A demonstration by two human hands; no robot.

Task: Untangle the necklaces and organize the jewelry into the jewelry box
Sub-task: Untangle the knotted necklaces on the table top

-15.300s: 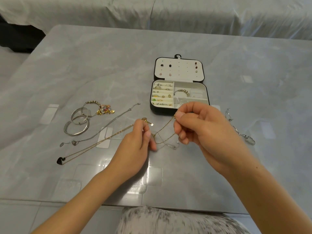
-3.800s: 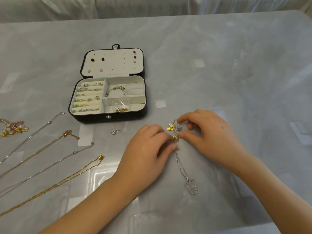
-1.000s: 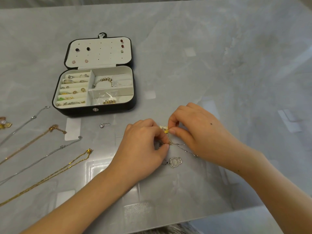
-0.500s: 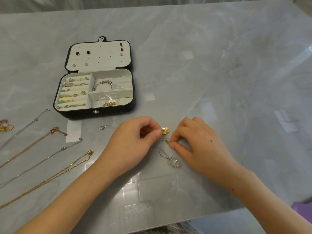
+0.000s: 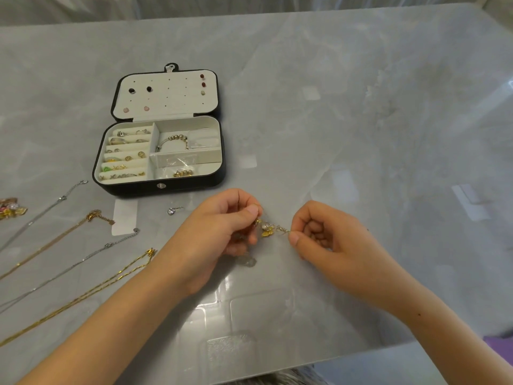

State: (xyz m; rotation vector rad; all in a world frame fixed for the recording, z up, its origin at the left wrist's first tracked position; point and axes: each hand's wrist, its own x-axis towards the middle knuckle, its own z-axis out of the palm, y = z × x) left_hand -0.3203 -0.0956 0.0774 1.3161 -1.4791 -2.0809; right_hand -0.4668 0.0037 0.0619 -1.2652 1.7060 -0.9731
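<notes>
I get bright, even light with soft shadows. Glare patches sit on the glossy table (image 5: 361, 120) near me. Edges bend; centre is slightly blurred.

The left hand (image 5: 212, 237) and right hand (image 5: 333, 245) have short nails; both forearms are bare. A small mole marks the right forearm (image 5: 433, 325). Mottled grey-white clothing (image 5: 280, 378) shows below.
</notes>
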